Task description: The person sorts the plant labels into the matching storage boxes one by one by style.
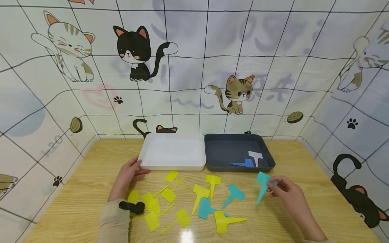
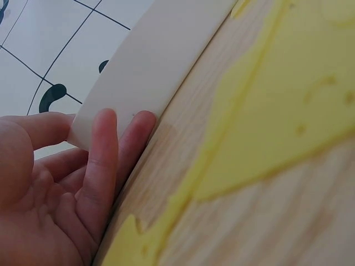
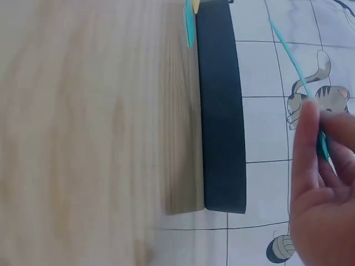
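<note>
My right hand [image 1: 284,189] pinches a teal T-shaped plant label [image 1: 262,182] between thumb and fingers, in front of the dark tray [image 1: 234,145]. In the right wrist view the label [image 3: 289,52] shows edge-on above the fingertips. At the front left corner of the white tray [image 1: 173,152], my left hand [image 1: 129,175] grips the tray, fingers on both sides of the corner. Several yellow plant labels [image 1: 183,217] lie scattered on the table, some overlapping. Two more teal labels [image 1: 234,195] lie among them. Inside the dark tray are a blue label [image 1: 247,163] and a white label [image 1: 256,156].
Both trays stand side by side at the back of the wooden table [image 1: 76,202], near a cat-printed curtain [image 1: 188,74]. A black strap device [image 1: 132,207] sits on the left wrist. The nearest yellow labels lie just right of that wrist.
</note>
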{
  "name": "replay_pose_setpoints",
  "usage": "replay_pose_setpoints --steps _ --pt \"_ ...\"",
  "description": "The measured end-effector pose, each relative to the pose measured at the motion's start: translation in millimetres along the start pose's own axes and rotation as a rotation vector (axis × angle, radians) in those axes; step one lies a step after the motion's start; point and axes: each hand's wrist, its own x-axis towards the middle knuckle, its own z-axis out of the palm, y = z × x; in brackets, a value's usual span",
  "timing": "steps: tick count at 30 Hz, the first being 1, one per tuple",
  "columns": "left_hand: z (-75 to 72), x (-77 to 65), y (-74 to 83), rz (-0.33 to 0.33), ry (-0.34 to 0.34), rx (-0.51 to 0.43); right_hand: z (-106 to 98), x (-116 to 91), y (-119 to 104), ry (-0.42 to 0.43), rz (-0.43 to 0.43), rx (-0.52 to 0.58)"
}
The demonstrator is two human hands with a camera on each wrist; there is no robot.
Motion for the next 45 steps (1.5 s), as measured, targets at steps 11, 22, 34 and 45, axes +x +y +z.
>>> replay_pose_setpoints --steps 11,22,34,45 --pt "0.8 -1.1 1.3 0.0 -0.001 0.011 3.0 22.3 0.2 0.067 -0.039 0.139" --pt "1.5 -1.2 1.5 -0.007 0.014 -0.017 37.7 64.9 29.9 0.061 -0.07 0.276" --pt "0.2 -1.6 2.1 -0.011 0.021 -0.017 66.5 76.2 -24.1 -0.024 0.104 0.32" --pt "1.2 -0.1 0.9 -0.023 0.026 -0.012 59.6 88.2 -10.3 -0.193 0.107 0.343"
